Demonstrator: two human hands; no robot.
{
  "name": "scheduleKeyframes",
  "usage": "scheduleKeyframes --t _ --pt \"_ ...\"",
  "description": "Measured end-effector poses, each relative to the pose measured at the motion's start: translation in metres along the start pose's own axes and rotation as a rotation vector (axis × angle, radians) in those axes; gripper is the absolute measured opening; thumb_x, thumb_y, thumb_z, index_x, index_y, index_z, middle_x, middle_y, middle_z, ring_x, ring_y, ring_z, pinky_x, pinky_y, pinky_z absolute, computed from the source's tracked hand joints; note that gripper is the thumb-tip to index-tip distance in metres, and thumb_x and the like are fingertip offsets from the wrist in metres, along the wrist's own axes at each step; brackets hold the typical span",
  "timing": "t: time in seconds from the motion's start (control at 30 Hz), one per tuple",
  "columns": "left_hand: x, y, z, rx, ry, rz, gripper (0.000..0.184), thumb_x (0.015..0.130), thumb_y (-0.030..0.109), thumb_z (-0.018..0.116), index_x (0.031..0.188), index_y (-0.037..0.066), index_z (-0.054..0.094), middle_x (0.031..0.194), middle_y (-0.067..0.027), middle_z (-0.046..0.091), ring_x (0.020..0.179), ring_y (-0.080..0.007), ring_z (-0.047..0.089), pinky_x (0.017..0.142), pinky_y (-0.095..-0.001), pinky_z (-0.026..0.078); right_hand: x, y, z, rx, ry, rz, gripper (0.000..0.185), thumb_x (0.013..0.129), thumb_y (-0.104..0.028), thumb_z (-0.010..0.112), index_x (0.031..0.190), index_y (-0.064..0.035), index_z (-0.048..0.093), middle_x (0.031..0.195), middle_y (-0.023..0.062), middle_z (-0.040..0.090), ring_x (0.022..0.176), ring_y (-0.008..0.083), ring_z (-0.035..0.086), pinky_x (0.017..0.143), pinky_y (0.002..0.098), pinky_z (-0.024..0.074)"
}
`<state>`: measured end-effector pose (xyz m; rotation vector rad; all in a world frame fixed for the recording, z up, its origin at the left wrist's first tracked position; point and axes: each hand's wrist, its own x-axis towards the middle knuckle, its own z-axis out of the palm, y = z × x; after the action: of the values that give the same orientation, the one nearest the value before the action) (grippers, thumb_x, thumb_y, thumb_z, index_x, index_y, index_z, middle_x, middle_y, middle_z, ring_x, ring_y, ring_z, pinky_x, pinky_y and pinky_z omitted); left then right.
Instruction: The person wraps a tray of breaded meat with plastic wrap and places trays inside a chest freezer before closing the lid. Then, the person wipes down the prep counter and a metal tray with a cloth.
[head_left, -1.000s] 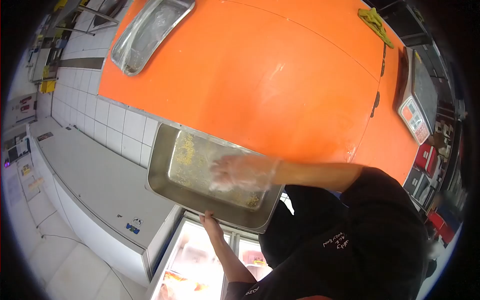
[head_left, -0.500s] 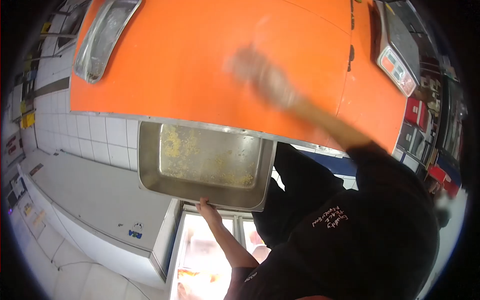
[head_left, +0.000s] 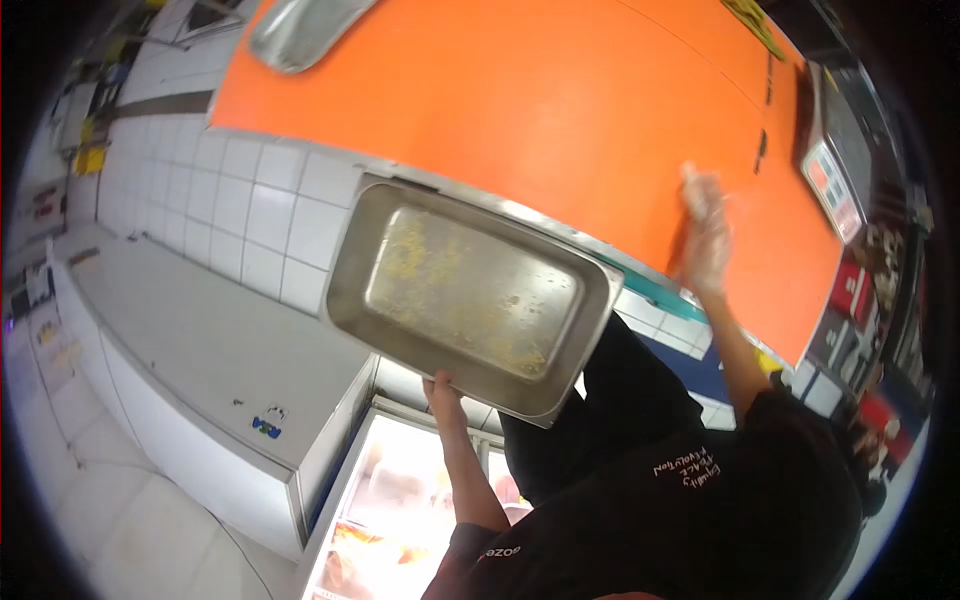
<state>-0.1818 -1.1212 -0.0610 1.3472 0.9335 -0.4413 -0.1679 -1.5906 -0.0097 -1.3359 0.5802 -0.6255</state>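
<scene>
A deep rectangular stainless steel pan (head_left: pixel 480 290) is held at the near edge of the orange tabletop (head_left: pixel 500 110). Yellow crumbs are scattered over its floor. My left hand (head_left: pixel 443 390) grips the pan's near rim; its fingers are partly hidden beneath the rim. My right hand (head_left: pixel 706 235) wears a thin clear glove and is over the right part of the tabletop, close to the edge. Its fingers are stretched out, slightly blurred, and I see nothing held in them.
A metal tray (head_left: pixel 300 40) lies at the tabletop's far left. At the right stands a digital scale (head_left: pixel 832 190), with a yellow cloth-like item (head_left: pixel 752 25) beyond. A white chest (head_left: pixel 210 350) is on the left, and a lit glass-fronted cabinet (head_left: pixel 390 510) is below.
My right hand has swept rightward and nearer across the orange tabletop. My left hand still holds the pan, which appears tilted in view as the camera has turned.
</scene>
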Motion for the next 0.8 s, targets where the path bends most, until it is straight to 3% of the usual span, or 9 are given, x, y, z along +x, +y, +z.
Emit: scheduleKeyframes --t 0.03,0.1,0.17,0.2,0.33,0.43,0.5,0.6,0.8 --pt "-0.002 0.003 -0.007 0.012 -0.016 -0.026 0.038 0.090 0.014 0.058 0.127 0.004 0.058 0.106 -0.0048 0.065 0.086 -0.0134 0.062 0.064 -0.0277 0.048 -0.022 0.000 0.031 -0.618 -0.391 -0.422 0.062 0.113 -0.047 0.036 0.157 -0.0046 0.043 0.156 0.0125 0.051 0.150 0.0251 0.040 0.126 0.0424 0.0261" --pt "0.004 0.001 -0.026 0.020 -0.018 -0.015 0.038 0.090 0.013 0.057 0.127 0.004 0.059 0.103 -0.0037 0.065 0.082 -0.0122 0.062 0.061 -0.0266 0.047 -0.075 0.010 0.113 -0.210 -0.655 0.421 0.052 0.109 -0.035 0.044 0.152 -0.0070 0.049 0.154 0.0155 0.051 0.143 0.0306 0.047 0.122 0.0424 0.0334" --pt "0.001 0.011 -0.042 -0.045 -0.028 -0.040 0.036 0.090 0.012 0.057 0.125 0.004 0.059 0.099 -0.0033 0.065 0.079 -0.0115 0.062 0.058 -0.0271 0.046 -0.129 -0.012 0.189 -0.465 -0.892 0.238 0.043 0.099 -0.019 0.055 0.140 -0.0080 0.059 0.142 0.0168 0.059 0.128 0.0349 0.060 0.113 0.0451 0.0446" --pt "0.002 0.016 -0.059 -0.034 -0.052 -0.054 0.033 0.090 0.012 0.057 0.121 0.005 0.059 0.096 -0.0035 0.064 0.078 -0.0123 0.062 0.057 -0.0273 0.046 -0.161 0.001 0.207 -0.611 -0.837 -0.191 0.042 0.094 -0.011 0.059 0.136 -0.0077 0.062 0.135 0.0178 0.064 0.123 0.0368 0.063 0.107 0.0468 0.0494" --pt "-0.003 0.040 -0.128 -0.051 0.007 -0.051 0.030 0.089 0.012 0.057 0.119 0.006 0.058 0.097 -0.0041 0.063 0.081 -0.0148 0.063 0.059 -0.0292 0.049 -0.198 -0.001 0.289 -0.465 -0.737 -0.067 0.048 0.084 0.002 0.060 0.131 -0.0073 0.065 0.126 0.0207 0.067 0.117 0.0407 0.064 0.098 0.0484 0.0534" --pt "-0.008 0.062 -0.175 -0.143 0.078 -0.034 0.031 0.088 0.011 0.058 0.119 0.007 0.057 0.099 -0.0046 0.063 0.082 -0.0167 0.063 0.062 -0.0309 0.051 -0.205 -0.009 0.332 -0.767 -1.099 -0.120 0.051 0.087 0.003 0.059 0.138 -0.0071 0.060 0.128 0.0214 0.067 0.116 0.0398 0.066 0.097 0.0483 0.0542" --pt "0.003 0.086 -0.196 -0.193 0.150 -0.020 0.033 0.087 0.010 0.059 0.120 0.008 0.057 0.100 -0.0047 0.063 0.083 -0.0178 0.063 0.065 -0.0332 0.052 -0.197 -0.040 0.369 -0.469 -0.952 0.588 0.047 0.096 -0.009 0.061 0.143 -0.0051 0.056 0.127 0.0209 0.066 0.119 0.0323 0.067 0.103 0.0390 0.0500" --pt "0.027 0.120 -0.232 -0.248 0.115 0.055 0.035 0.086 0.008 0.060 0.120 0.007 0.056 0.101 -0.0054 0.062 0.085 -0.0193 0.062 0.067 -0.0356 0.053 -0.191 -0.047 0.413 -0.483 -0.952 -0.055 0.046 0.099 -0.016 0.064 0.142 -0.0027 0.055 0.130 0.0213 0.066 0.123 0.0299 0.064 0.107 0.0387 0.0475" --pt "0.066 0.253 -0.244 -0.370 0.191 0.104 0.038 0.083 0.007 0.066 0.119 0.002 0.053 0.110 -0.0113 0.060 0.093 -0.0252 0.063 0.079 -0.0420 0.055 -0.106 -0.086 0.496 -0.594 -1.080 -0.257 0.042 0.099 -0.019 0.066 0.137 -0.0052 0.060 0.132 0.0201 0.066 0.127 0.0303 0.063 0.110 0.0432 0.0474"
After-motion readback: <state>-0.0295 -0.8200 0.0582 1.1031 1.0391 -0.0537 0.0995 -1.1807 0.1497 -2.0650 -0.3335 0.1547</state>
